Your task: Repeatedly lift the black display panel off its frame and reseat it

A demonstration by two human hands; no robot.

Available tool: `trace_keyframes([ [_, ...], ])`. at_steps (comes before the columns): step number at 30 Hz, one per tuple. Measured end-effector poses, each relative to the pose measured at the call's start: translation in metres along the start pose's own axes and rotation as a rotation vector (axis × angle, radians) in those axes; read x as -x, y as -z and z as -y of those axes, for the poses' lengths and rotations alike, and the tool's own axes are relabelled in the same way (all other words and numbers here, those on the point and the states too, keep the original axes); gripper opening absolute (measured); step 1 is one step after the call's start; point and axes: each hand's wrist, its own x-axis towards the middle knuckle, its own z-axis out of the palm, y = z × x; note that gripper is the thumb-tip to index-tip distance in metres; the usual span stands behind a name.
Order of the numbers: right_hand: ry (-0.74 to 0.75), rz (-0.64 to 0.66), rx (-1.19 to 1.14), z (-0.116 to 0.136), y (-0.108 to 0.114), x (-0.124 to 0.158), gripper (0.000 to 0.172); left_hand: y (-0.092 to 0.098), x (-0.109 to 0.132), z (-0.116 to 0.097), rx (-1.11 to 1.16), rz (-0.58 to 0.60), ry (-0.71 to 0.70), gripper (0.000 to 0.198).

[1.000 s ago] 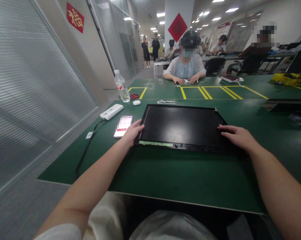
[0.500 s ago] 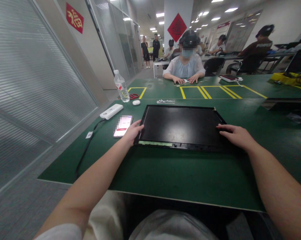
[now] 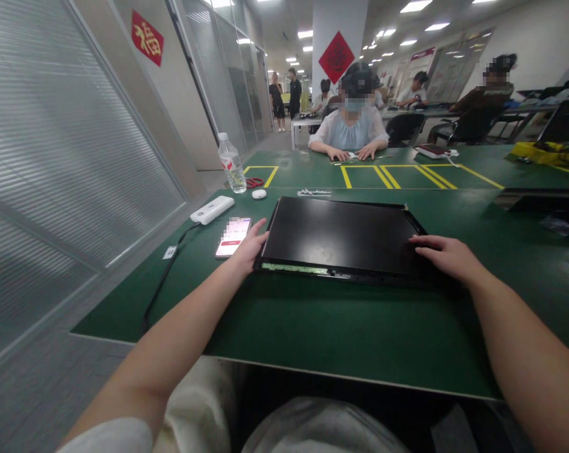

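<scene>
A black LCD screen panel (image 3: 341,233) lies in a thin black frame (image 3: 414,220) on the green table before me. Its left side sits slightly raised out of the frame, so it is tilted. A green circuit strip (image 3: 291,268) runs along the near edge. My left hand (image 3: 250,246) grips the panel's left edge, with some fingers hidden beside and under it. On the right side, my right hand (image 3: 447,255) is closed at the edge, thumb and forefinger over the panel's surface and the other fingers out of sight.
Left of the panel are a lit phone (image 3: 232,238), a white power bank (image 3: 212,210) with a black cable, a small white case (image 3: 259,194), a water bottle (image 3: 232,165) and red-handled scissors (image 3: 254,182). Thin whitish strips (image 3: 313,192) lie beyond. A person (image 3: 353,129) sits opposite.
The panel's left side has risen a little out of the frame. My left fingers have shifted up along that edge. The right hand keeps its place.
</scene>
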Motion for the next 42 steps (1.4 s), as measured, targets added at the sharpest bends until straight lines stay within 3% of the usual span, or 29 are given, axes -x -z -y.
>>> trace_keyframes([
  [7, 0.019, -0.007, 0.01, 0.003, 0.0, 0.001, 0.04, -0.003, 0.001, -0.001, -0.001, 0.016, 0.003, 0.083],
  [14, -0.018, -0.001, 0.024, 0.012, 0.002, 0.004, 0.041, -0.006, 0.007, -0.004, -0.012, 0.046, -0.032, 0.052],
  [26, -0.007, -0.01, 0.035, 0.006, -0.002, 0.001, 0.04, -0.001, 0.003, -0.008, -0.064, 0.034, -0.09, 0.047],
  [33, 0.014, -0.021, 0.013, 0.008, -0.002, 0.002, 0.038, -0.001, 0.0, -0.003, -0.113, -0.004, -0.123, 0.018],
  [42, -0.089, 0.008, -0.059, 0.02, 0.002, 0.009, 0.044, 0.002, 0.009, 0.0, -0.243, 0.05, -0.203, 0.039],
])
